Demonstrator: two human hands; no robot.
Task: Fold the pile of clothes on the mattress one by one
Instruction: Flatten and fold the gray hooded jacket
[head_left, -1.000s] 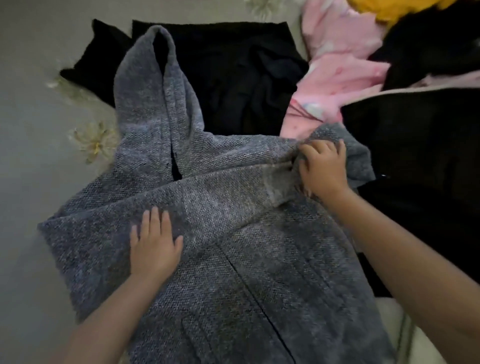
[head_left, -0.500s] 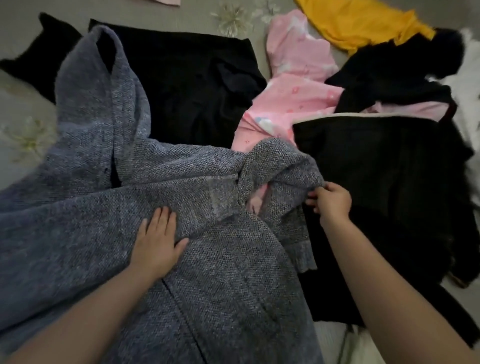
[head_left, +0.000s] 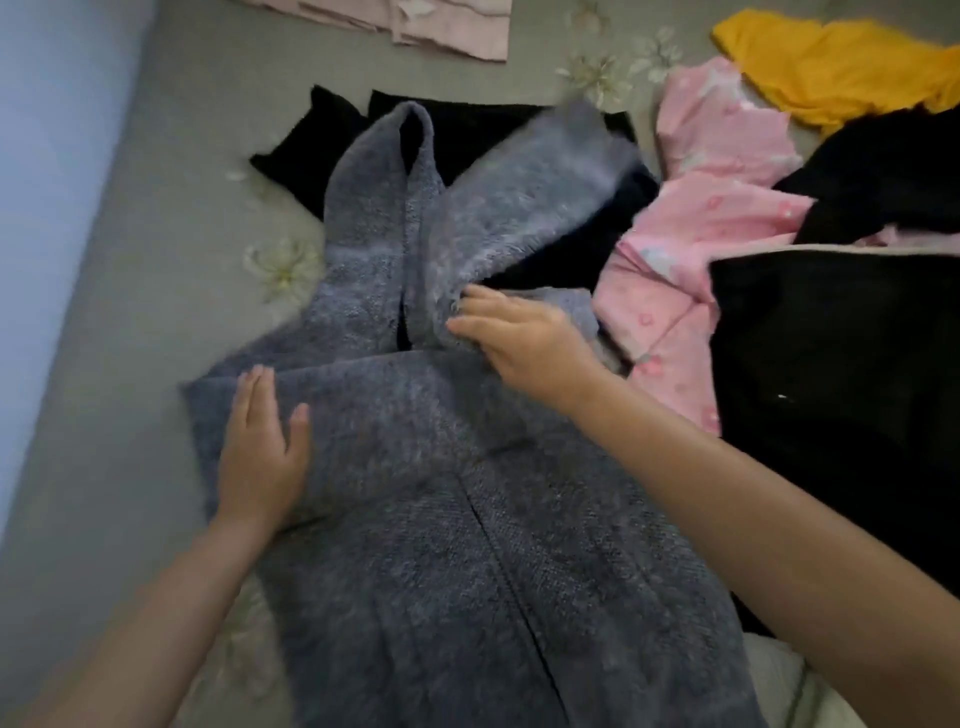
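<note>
Two hands on grey hooded jacket (head_left: 467, 519) | left hand (head_left: 262, 457) flat, pressing | right hand (head_left: 519, 338) grip pinching sleeve (head_left: 514, 208) | step: sleeve fold-in | next: lay sleeve across chest, smooth

pale blue wall (head_left: 47, 208) (perhaps) at left

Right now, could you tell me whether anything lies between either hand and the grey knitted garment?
Nothing does: the left hand rests flat on the grey knitted garment, and the right hand touches its blurred sleeve.
</note>
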